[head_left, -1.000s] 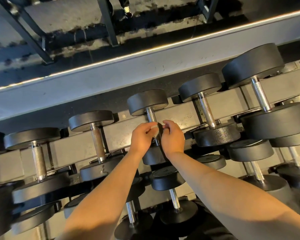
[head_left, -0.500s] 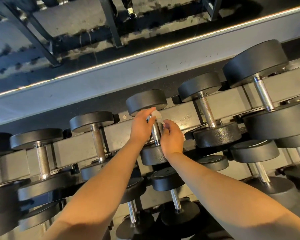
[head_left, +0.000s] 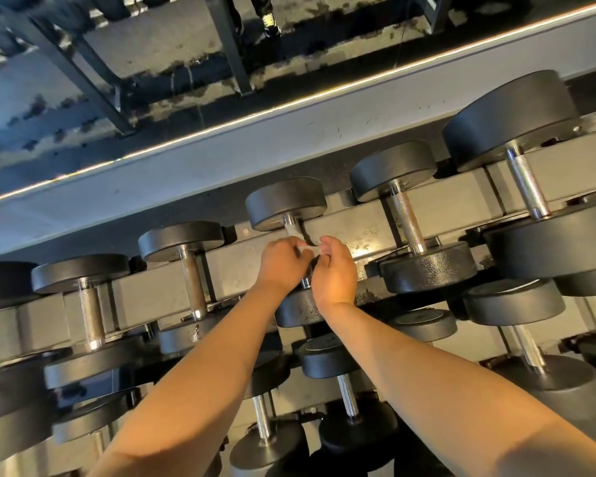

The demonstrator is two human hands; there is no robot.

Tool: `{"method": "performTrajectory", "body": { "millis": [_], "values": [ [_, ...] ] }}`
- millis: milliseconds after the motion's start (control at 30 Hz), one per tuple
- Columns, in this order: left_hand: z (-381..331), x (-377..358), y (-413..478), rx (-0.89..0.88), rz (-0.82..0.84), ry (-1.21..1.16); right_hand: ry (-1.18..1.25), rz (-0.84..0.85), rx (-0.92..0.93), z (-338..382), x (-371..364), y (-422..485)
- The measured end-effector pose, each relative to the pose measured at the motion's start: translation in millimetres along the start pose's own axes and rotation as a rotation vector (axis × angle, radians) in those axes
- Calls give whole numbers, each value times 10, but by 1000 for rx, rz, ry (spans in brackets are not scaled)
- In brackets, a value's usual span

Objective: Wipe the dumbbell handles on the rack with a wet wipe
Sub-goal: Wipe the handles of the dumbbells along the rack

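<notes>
Chrome handle (head_left: 294, 228) of the middle dumbbell (head_left: 285, 203) on the rack's (head_left: 351, 232) top rail is showing only at its upper end, just under the far black head; the rest is sitting hidden behind both hands. Head view, only one camera. Left hand (head_left: 281, 264) is curling around the handle from the left side, fingers bent and pinching one end of a small pale wet wipe (head_left: 306, 248). Right hand (head_left: 334, 272) is coming in from the right, fingers curled, pinching the other end of the wipe, so the wipe is stretching between the two hands right in front of the handle. Whether the wipe is actually touching the metal, cannot tell. Both forearms are reaching up from the bottom of the frame. Near head of the same dumbbell (head_left: 298, 309) is peeking out below the wrists.

Neighbouring dumbbells are sitting on the same rail: smaller one to the left (head_left: 183, 239), another further left (head_left: 80, 271), bigger one just to the right (head_left: 394, 170), largest at far right (head_left: 510, 111). Lower tier is holding more dumbbells, one (head_left: 327, 358) under the right forearm. Grey ledge (head_left: 221, 156) with a bright light strip is running diagonally behind the rack, a mirror (head_left: 152, 46) above it showing dark frames.
</notes>
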State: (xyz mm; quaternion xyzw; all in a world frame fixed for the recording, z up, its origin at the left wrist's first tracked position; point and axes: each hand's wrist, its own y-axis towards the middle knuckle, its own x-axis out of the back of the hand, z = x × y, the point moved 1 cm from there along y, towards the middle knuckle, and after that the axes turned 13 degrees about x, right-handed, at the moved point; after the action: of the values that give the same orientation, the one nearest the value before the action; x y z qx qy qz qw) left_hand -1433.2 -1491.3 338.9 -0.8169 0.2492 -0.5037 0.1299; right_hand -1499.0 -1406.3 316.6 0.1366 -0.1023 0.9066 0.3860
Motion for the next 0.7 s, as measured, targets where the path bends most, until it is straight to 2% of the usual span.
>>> {"method": "performTrajectory", "body": {
  "millis": [167,267,400,533,633,700],
  "values": [
    [151,-89,-177,157,204,11,92,-23,-35,2,26,-9],
    [232,-125,-208,245,196,-73,83,-19,-30,1,30,-23],
    [259,-122,-229,324,144,-51,46,21,-31,13,30,-12],
    [188,-122,-278,199,29,-185,-17,64,-10,7,32,3],
    [38,-154,-297,97,51,-206,-5,106,-13,-4,32,10],
    [-3,-199,-256,127,60,-191,21,117,-7,-7,44,6]
  ]
}}
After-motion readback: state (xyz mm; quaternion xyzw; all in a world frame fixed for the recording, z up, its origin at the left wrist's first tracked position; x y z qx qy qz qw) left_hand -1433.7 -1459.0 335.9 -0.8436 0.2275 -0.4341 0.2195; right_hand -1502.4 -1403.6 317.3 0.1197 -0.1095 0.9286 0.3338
